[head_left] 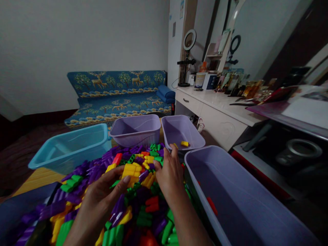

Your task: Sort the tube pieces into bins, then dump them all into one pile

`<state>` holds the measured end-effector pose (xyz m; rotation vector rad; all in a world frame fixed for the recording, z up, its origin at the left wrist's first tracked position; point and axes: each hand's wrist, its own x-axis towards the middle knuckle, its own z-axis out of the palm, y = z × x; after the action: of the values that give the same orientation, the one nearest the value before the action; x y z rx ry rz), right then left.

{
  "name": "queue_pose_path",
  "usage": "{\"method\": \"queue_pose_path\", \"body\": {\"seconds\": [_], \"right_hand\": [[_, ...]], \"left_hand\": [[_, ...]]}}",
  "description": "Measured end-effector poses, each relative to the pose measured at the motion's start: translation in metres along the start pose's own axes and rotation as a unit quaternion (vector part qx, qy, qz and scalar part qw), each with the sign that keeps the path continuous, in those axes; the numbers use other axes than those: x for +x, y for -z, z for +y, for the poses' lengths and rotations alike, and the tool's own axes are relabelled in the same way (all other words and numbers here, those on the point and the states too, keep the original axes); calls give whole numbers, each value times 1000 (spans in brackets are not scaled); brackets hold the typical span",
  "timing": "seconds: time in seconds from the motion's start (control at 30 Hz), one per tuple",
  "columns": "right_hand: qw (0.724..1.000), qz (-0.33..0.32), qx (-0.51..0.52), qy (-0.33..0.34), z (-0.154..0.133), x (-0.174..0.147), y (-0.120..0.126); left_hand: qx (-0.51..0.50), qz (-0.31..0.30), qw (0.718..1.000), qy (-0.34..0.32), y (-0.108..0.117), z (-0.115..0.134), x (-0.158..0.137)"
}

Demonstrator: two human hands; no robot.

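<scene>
My left hand (102, 191) is closed on a yellow plastic building block (131, 171), gripped between thumb and fingers above a heap of blocks. My right hand (170, 174) reaches over the far side of the heap, its thumb apart from the fingers. Those fingertips are at the near rim of a small purple bin (179, 128). A bit of yellow shows just past them, and I see no block gripped there. Inside that bin lies a yellow block (185, 144). Purple, green, yellow and red blocks (151, 205) are mixed in the heap under both hands.
A blue bin (74, 143) and another purple bin (135, 131) stand behind the heap. On the right is a long purple bin (230, 191) with a red block (212, 206) at its wall. Beyond are a patterned sofa (118, 99) and a white dresser (217, 116).
</scene>
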<state>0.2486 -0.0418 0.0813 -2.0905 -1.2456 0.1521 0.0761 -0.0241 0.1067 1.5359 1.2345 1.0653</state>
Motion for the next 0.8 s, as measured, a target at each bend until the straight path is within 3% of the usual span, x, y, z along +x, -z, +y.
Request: {"method": "queue_pose_path", "body": {"seconds": [0.17, 0.23, 0.33, 0.47, 0.63, 0.8], "right_hand": [[994, 36, 88, 57, -4, -14, 2], [981, -12, 176, 86, -11, -25, 0], [935, -151, 303, 103, -23, -45, -4], [878, -296, 376, 31, -34, -69, -5], [819, -337, 463, -28, -36, -84, -1], [829, -375, 414, 10, -38, -91, -9]], "left_hand": [[-4, -70, 997, 18, 15, -16, -3], [-5, -67, 998, 11, 22, -20, -8], [-30, -63, 997, 14, 32, -23, -17], [-59, -85, 994, 18, 43, -26, -29], [-45, -88, 995, 2, 52, -37, -42], [5, -71, 997, -27, 52, -43, -51]]}}
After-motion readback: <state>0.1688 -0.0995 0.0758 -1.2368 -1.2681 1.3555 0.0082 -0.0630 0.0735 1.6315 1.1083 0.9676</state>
